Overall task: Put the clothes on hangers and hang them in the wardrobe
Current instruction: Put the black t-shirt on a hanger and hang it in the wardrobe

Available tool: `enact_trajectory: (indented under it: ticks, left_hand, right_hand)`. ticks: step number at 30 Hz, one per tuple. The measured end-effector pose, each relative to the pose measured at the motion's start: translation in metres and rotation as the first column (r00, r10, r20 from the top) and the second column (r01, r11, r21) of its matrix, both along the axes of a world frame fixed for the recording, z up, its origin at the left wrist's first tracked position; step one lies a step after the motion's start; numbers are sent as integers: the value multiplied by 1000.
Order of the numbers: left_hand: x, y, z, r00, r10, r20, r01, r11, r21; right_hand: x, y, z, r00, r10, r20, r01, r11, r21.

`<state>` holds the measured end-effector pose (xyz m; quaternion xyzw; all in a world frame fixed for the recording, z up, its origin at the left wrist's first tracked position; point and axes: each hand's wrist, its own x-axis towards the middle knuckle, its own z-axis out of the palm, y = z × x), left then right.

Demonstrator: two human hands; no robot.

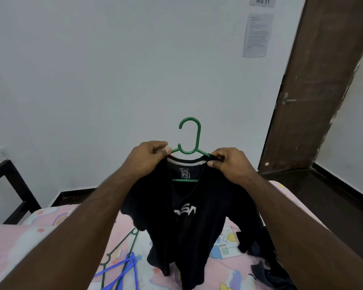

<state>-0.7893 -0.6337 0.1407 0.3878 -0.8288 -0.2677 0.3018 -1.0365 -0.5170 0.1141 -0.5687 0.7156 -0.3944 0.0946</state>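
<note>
A black shirt is fitted onto a green hanger above the bed.

The collar is pinched at each shoulder, the left hand and right hand each in a narrow grip, apparently to seat it squarely. Spare hangers are left at the bed's near edge.

We're reading "WS 11" on a small paper sign at the top of the wall. Below it we're seeing a printed sheet, txt too small to read. The black T-shirt is showing white chest lettering, approx. "nSA", partly folded. Its neck label is carrying a logo we're unable to make out.
</note>
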Motion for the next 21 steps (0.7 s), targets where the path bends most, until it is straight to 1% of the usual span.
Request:
enact_trajectory:
  ticks: [3,6,8,12,15,18,19,21]
  left_hand:
    - [16,-5,-3,1000,0,27,-1,999,50]
    - [21,-4,-9,985,-49,165,43,998,37]
    - [20,-2,-16,980,-39,193,33,999,35]
    - [10,7,-23,992,-16,123,16,1000,1]
    - [1,13,-18,996,-21,86,28,996,-81]
    - [5,9,-8,999,38,14,-36,992,-123]
    - [8,8,-6,998,63,-22,-65,989,-130]
    - [13,6,-2,986,118,-114,-137,974,-178]
  right_hand:
    - [-6,4,-5,1000,-31,2,31,999,17]
    - [-5,5,-8,999,-48,12,48,999,19]
    - [-4,4,-7,999,-49,18,49,999,21]
    - [3,3,-3,1000,9,-14,-8,999,53]
    - [11,0,8,998,55,17,-55,998,-6]
    - [5,3,17,995,52,86,-47,997,-61]
    - [1,5,18,997,51,66,-48,998,-46]
    - [-4,8,21,999,41,-32,-41,999,-14]
